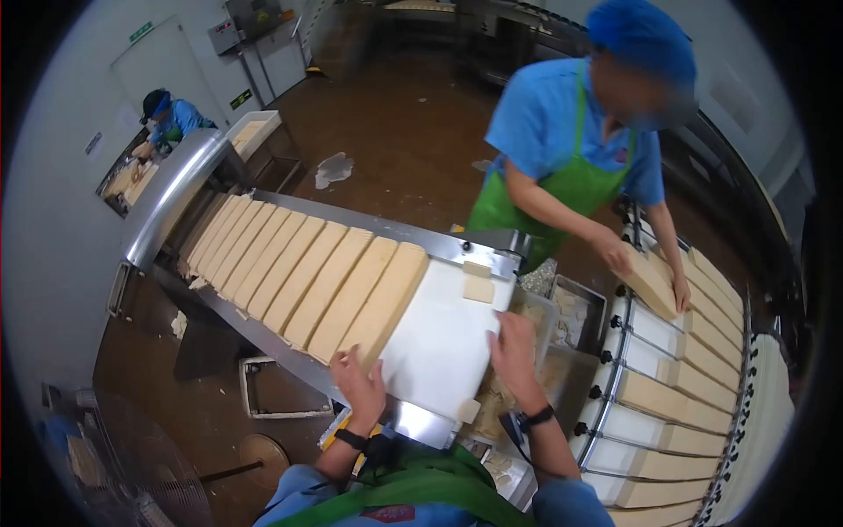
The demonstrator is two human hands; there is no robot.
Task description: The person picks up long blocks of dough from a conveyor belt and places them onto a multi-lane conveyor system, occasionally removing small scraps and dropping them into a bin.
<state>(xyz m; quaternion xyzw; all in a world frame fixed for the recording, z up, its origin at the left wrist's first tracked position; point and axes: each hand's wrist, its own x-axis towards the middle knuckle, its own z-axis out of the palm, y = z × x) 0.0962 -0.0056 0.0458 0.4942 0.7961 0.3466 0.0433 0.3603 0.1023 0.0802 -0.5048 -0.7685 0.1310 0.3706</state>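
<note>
- Frontmost slab (386,303), long and beige, lies across the white conveyor belt (439,351) as the last of a row of about 9; its near end is in the grip of the left hand (358,382).
- Left hand's fingers and thumb close around that near end, grasping it at the belt's lower edge.
- Right hand (516,351) is released: fingers spread flat on the belt's right edge, holding nothing.
- Both wrists wear a dark band.
- Row of slabs (281,263) runs side by side up the belt towards a curved metal hood (171,198).
- 3 small beige offcuts lie on the bare belt: 2 near the far corner (479,288), 1 at the near corner (468,410).
- Just beyond the right hand stands a metal tray (575,316) of broken pieces.
- At the right, a co-worker in a blue shirt, green apron (575,189) and blue hair cover holds 1 slab (650,281) with both hands over a second conveyor (676,395) carrying more slabs.
- Far back on the left, another person (169,119) in blue bends over a desk.
</note>
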